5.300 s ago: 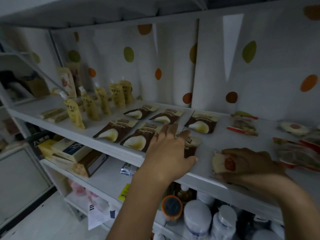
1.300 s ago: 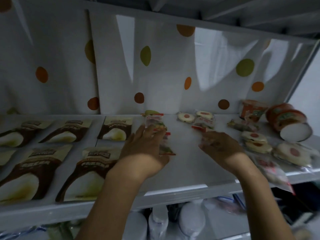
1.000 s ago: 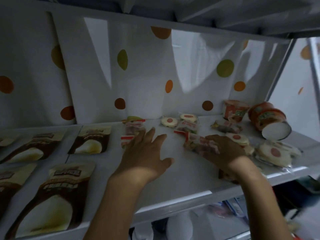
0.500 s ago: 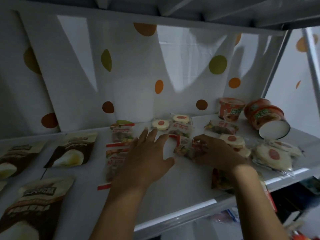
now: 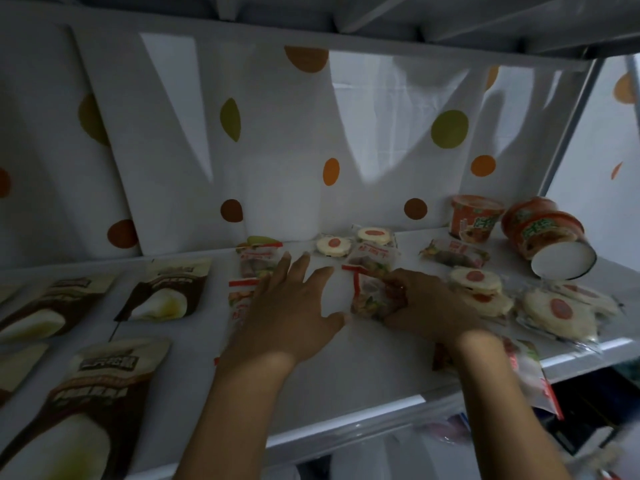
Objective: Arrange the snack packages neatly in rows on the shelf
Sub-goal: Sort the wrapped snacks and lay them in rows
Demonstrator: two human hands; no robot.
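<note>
Dimly lit, the white shelf [image 5: 346, 382] has a dotted backing sheet [image 5: 277, 150]. The clear red-edged snack packet [image 5: 367, 297] lies on it between the hands, long axis front to back, right side pinched in the grip of the right hand [image 5: 426, 306]; the left hand [image 5: 294, 306], fingers spread flat, sits just left, over the column of like packets [image 5: 244, 292].

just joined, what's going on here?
A person is sorting snack packs on a shelf. The right hand grips a clear red-trimmed pack at mid-shelf; the left hand lies open over a column of similar packs. Brown pouches lie in rows to the left; round cakes and two orange cups, one tipped over, sit loose at right.
</note>
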